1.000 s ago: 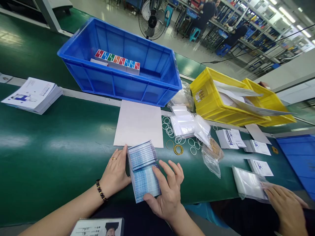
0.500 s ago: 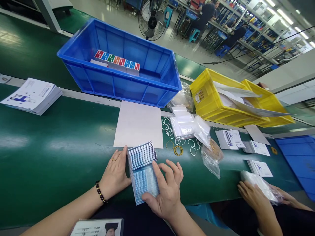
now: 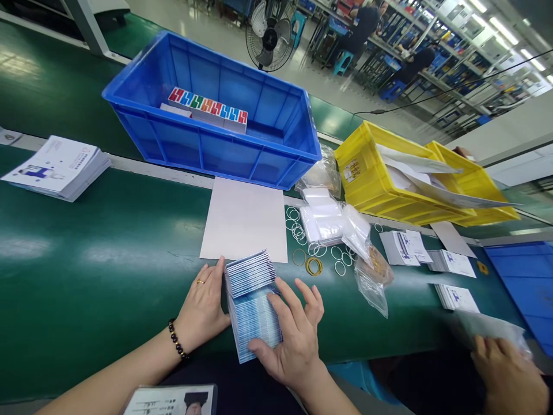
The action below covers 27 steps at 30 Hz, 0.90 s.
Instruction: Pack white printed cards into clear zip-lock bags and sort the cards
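Observation:
A stack of thin folded leaflets (image 3: 256, 320) stands on its edges at the front of the green table, showing rows of blue-white edges. Its far part (image 3: 250, 274) sits slightly higher than the near part. My left hand (image 3: 205, 305) lies along the stack's left side, fingers pointing forward and thumb near its lower left edge. From the right, my right hand (image 3: 294, 331) holds the stack, with the thumb on its near end and the index fingertip on the top edges. The other fingers of that hand are lifted and bent.
A blue bin (image 3: 216, 135) with small boxes stands behind a cardboard sheet (image 3: 246, 219). Rubber bands (image 3: 314, 266) and plastic bags (image 3: 324, 216) lie right of it. Yellow bins (image 3: 380, 190) and booklet piles (image 3: 453, 262) are farther right. A co-worker's hand (image 3: 505, 363) holds a plastic bag.
My right index finger has shifted slightly along the leaflet edges; my left hand stays in place. The co-worker's hand and plastic bag have moved to the right.

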Tool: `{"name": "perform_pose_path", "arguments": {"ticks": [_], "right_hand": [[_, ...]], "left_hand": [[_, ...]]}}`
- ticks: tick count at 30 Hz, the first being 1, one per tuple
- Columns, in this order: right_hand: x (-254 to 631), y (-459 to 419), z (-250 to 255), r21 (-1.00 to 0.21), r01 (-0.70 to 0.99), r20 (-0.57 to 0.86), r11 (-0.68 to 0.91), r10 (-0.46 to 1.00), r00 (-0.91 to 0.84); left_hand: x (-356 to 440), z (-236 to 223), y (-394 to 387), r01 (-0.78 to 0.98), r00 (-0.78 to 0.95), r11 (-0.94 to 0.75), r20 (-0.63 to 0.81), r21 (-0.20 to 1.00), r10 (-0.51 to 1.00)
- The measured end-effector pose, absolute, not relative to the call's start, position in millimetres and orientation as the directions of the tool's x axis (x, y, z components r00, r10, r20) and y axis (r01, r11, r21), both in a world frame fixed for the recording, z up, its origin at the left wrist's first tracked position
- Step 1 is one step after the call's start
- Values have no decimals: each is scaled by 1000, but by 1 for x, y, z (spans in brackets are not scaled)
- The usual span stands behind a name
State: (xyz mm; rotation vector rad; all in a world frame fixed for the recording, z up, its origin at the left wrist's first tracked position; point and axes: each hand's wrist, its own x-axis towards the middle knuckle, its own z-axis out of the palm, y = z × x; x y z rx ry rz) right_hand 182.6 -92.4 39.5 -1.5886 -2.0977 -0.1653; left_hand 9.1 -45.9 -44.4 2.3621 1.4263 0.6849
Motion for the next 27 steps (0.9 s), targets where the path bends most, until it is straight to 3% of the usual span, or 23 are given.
{"name": "perform_pose_path", "arguments": {"ticks": [9,17,27], "right_hand": [[184,-90,46,-229,926,435,301,882,-179],[185,-87,43,-175,938,382,300,899,-216],[183,-87,45,-211,932,421,296,888,-187]], "left_hand": [[9,-45,-45,739,400,-481,268,472,877],[9,-45,-47,745,396,-482,275,461,876],[9,-46,-46,732,408,-499,289,464,866]]}}
